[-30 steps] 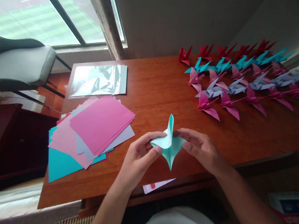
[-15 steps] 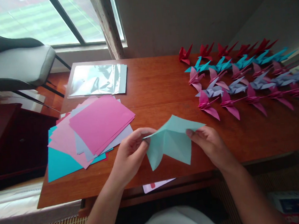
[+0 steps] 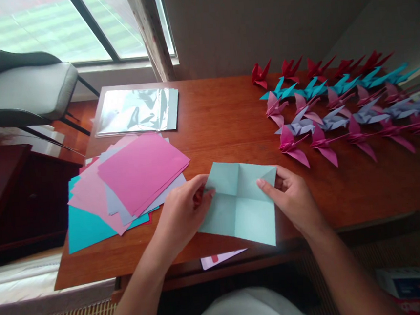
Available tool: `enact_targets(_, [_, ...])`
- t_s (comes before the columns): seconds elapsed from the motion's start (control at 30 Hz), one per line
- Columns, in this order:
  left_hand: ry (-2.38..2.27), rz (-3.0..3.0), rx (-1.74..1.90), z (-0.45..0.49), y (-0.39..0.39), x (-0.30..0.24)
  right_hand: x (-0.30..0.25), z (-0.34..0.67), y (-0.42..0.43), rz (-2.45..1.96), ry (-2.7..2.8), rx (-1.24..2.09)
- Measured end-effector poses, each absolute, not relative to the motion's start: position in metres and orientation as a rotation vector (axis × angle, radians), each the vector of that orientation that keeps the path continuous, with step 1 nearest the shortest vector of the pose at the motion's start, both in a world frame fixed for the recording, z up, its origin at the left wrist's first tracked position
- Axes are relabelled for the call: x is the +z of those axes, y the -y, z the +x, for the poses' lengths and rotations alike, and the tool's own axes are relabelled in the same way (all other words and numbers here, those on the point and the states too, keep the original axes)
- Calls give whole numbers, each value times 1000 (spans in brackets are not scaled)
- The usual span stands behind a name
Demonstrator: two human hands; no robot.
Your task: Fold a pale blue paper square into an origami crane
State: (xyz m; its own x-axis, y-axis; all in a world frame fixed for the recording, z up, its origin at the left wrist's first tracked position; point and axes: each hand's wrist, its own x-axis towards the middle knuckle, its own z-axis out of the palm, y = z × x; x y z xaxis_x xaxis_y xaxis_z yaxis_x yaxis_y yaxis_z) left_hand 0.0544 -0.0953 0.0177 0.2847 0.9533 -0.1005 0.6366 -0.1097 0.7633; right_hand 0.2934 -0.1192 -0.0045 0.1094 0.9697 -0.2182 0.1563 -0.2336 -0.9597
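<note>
A pale green square of origami paper point(image 3: 254, 215) is spread nearly flat above the front edge of the wooden table point(image 3: 213, 108). Creases cross at its middle and part it into quarters. My left hand point(image 3: 185, 211) pinches its left edge between thumb and fingers. On the opposite side, my right hand point(image 3: 292, 194) grips the upper right corner, thumb on top and fingers underneath. Left of my left hand lies a fanned pile of coloured paper sheets point(image 3: 143, 170), bright pink uppermost.
Rows of folded paper cranes point(image 3: 324, 123) in red, turquoise, pink and lilac stand at the right. A shiny clear packet of paper point(image 3: 136, 110) lies at the back left. Beyond the table's left end are a grey chair point(image 3: 23, 90) and a window point(image 3: 55, 29).
The green paper, bent into a peaked shape before, is now opened out flatter with its face and cross creases showing. Both hands still hold its sides.
</note>
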Motion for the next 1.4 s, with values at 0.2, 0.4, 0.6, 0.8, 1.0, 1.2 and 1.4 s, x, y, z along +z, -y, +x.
enact_targets(0.2, [-1669, 2209, 467, 64, 97, 11, -9, 293, 124, -1755, 1506, 802])
enact_targets(0.4, [-1506, 2749, 347, 67, 98, 20, -8, 289, 126, -1826, 1683, 453])
enact_targets(0.6, [-1119, 2945, 26, 71, 96, 35, -18, 288, 130, -1745, 1810, 269])
enact_targets(0.8, [-1260, 2844, 93, 79, 109, 22, -23, 287, 133, -1676, 1902, 139])
enact_targets(1.0, [-1496, 2740, 210, 92, 122, 12, -25, 288, 132, -1626, 1998, 156])
enact_targets(1.2, [-1456, 2773, 219, 93, 123, 7, -21, 289, 126, -1666, 1941, 236])
enact_targets(1.4, [-1378, 2787, 202, 85, 117, 10, -22, 287, 122, -1679, 1925, 246])
